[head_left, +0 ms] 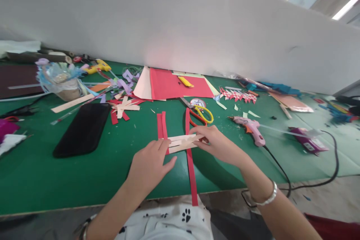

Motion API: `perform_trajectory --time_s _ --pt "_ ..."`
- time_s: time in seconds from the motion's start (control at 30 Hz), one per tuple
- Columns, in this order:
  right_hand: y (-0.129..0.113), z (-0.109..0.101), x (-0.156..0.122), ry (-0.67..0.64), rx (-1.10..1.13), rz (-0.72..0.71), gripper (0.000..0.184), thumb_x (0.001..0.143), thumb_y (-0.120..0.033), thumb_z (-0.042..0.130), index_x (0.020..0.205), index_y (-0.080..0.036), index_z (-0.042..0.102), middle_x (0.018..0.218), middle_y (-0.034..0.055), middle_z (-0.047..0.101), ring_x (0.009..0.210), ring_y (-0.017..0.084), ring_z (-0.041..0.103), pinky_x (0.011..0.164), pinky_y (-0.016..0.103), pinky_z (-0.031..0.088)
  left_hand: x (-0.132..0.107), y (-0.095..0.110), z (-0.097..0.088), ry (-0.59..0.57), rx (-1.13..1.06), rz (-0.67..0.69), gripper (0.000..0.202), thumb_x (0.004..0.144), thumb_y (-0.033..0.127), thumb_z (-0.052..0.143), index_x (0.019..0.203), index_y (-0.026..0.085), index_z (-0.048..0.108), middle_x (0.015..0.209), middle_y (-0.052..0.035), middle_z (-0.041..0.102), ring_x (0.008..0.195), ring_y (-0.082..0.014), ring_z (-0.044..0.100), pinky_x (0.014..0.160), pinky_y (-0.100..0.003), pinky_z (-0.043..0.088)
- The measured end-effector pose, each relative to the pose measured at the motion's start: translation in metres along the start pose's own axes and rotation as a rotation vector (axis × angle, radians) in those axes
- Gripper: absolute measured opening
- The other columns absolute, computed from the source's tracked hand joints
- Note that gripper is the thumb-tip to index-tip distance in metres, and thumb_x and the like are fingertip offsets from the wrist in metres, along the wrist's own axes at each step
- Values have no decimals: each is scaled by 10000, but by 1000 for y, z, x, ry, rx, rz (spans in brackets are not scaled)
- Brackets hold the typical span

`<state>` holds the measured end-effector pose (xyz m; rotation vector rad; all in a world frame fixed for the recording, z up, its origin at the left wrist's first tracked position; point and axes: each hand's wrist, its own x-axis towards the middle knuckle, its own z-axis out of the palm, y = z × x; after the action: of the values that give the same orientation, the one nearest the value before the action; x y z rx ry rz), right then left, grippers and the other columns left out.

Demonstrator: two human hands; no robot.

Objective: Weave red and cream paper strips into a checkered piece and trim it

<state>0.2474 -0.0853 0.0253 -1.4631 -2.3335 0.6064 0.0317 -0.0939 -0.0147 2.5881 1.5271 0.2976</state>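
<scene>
Cream paper strips (182, 143) lie crosswise with red paper strips on the table in front of me. My left hand (147, 163) rests its fingers on the left end of this piece, its thumb stretched out and apart. At the other end, my right hand (218, 143) pinches a cream strip between thumb and fingers. One long red strip (191, 180) passes by the cream strips and hangs past the table's front edge. Shorter red strips (162, 123) stick out beyond my left fingers. Just behind my right hand lie scissors (206, 113) with yellow and red handles.
The green table (92, 183) also bears a black phone-shaped slab (84, 129), a pink glue gun (253, 129) with a trailing cord, and a yellow cutter (185, 81) on red paper (165, 86). Paper scraps (123, 108) and a checkered woven piece (239, 95) lie farther back. A white wall stands behind.
</scene>
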Motion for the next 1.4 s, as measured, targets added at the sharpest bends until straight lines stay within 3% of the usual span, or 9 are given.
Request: perform_trajectory --time_s 0.27,0.53,0.63,0.8,0.97,1.03,1.17,1.23,1.4 --pt "-11 -9 20 -33 156 -186 167 831 -151 453 823 -201 612 743 7 619 652 113 551 607 235 429 0 14 5 51 65 -90 287 829 412 480 998 189 544 904 -53 644 820 -206 584 553 -248 396" --pt "-30 -4 28 -49 368 -205 158 821 -141 470 828 -204 614 835 -2 646 783 116 602 733 246 473 5 19 8 112 153 -126 262 885 276 355 827 183 593 734 -60 609 722 -191 584 510 -248 367" --pt "-28 -3 25 -28 373 -203 200 830 -151 461 952 -221 603 937 5 646 879 130 600 794 263 468 6 19 9 124 167 -131 321 908 228 296 805 180 597 713 -63 601 708 -190 583 500 -250 344" --pt "-14 2 12 68 288 -131 329 848 -159 453 1161 -243 507 947 20 627 854 132 594 778 274 479 5 17 7 128 121 -158 330 918 218 268 838 172 585 684 -61 600 680 -186 582 480 -244 297" --pt "0 7 -13 -93 33 -194 326 849 -94 406 1087 -245 571 1080 54 586 1033 169 533 882 326 448 2 9 0 87 -20 -216 277 900 239 297 808 189 554 676 -32 628 572 -161 571 446 -236 263" --pt "2 10 -24 -170 -33 -195 351 826 -181 506 1169 -248 535 1187 74 535 1125 197 478 946 355 416 0 3 -3 65 -110 -219 272 899 256 296 796 204 542 660 -9 634 551 -152 573 452 -225 283" --pt "-1 22 -43 -251 -121 -170 737 706 -499 640 1341 -227 381 1408 123 324 1294 266 296 1041 418 319 -1 -7 -6 48 -287 -179 282 901 309 282 825 226 541 733 13 675 615 -147 610 519 -208 359" --pt "-4 31 -51 -238 -180 -171 849 672 -548 647 1377 -205 320 1438 141 267 1336 276 213 1074 449 249 -2 -11 -6 50 -317 -169 307 899 336 268 831 226 546 736 12 684 609 -151 611 527 -211 373" --pt "-12 58 -65 -113 -265 -193 637 774 -457 571 1314 -172 390 1362 158 379 1301 260 278 1068 490 228 -3 -15 -6 47 -384 -182 324 891 389 279 817 232 553 764 17 695 631 -155 620 541 -208 397"
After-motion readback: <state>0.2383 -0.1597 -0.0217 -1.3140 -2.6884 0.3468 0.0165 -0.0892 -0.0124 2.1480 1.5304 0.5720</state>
